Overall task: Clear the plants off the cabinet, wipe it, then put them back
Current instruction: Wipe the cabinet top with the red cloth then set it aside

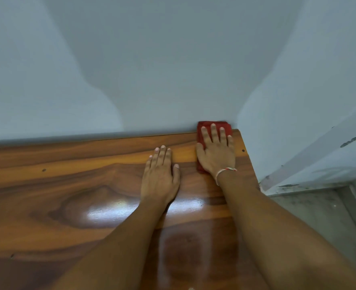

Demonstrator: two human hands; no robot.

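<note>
Two bare hands pressed flat on glossy brown wood-grain cabinet top [72, 185], fingers spread, gripping nothing. Right hand [215, 152] laid palm-down over folded dark red cloth [213, 124], pinning it at far right corner, cloth's far edge touching pale blue-grey wall [152, 70]. Left hand [160, 176] just beside, resting on bare wood. White-and-red thread band [225, 171] around right wrist. Surface shiny, with bright glare patches near middle and few small dark specks. Far edge tight against wall; right edge beside second wall, dropping to grey floor [319, 216] below. Broad open stretch of wood leftward, unobstructed. No plants within view. Small dark shape at lower right edge, too cut off to identify.
</note>
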